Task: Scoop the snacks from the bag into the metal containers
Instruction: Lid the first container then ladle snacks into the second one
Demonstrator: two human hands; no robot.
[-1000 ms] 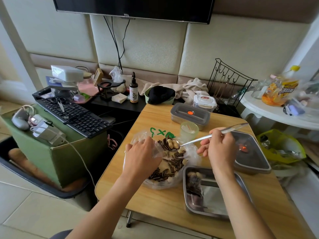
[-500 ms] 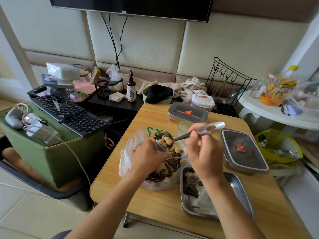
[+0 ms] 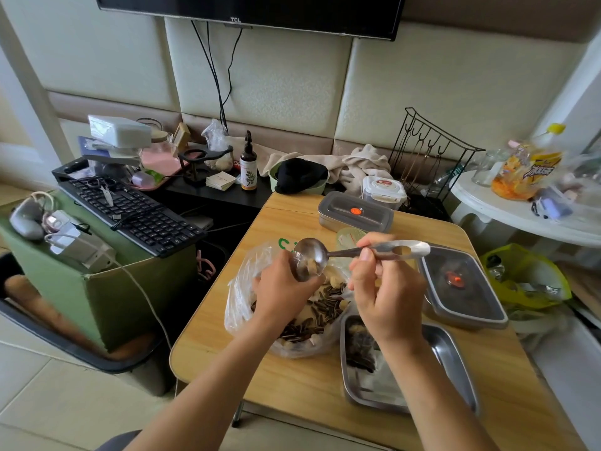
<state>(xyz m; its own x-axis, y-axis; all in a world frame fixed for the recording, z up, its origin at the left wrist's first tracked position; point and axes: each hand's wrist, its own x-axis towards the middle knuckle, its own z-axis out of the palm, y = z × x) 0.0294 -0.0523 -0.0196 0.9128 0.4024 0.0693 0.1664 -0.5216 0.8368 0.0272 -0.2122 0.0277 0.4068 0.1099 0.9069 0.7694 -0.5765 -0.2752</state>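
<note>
- Snacks [image 3: 325, 302], dark striped seeds mixed with pale pieces, lie mostly in the clear bag [image 3: 239, 297] on the worktop [image 3: 292, 385]. This is the head view, the only one.
- The spoon [image 3: 340, 253] has come up out of the bag. A second ago its bowl was buried among the seeds. Now it hangs above the bag's mouth, bowl tilted toward the camera, with a few pale pieces in it.
- The right hand [image 3: 387, 304] grips the spoon's handle, its fingers [image 3: 366, 257] curled round it.
- The left hand [image 3: 279, 294] stays on the bag with its fingers curled at the rim, holding the mouth open. The fingertips themselves are hidden.
- The open metal container [image 3: 450, 356] sits just beside the bag at the near right, partly under the right forearm. A dark heap of seeds already lies at its left end.
- The right lidded container [image 3: 461, 288] and the far lidded container [image 3: 354, 211] are both closed.
- The digging part of this scoop looks done. What is left is probably a short carry to the open container, and the tilted bowl could drop pieces on the way.
</note>
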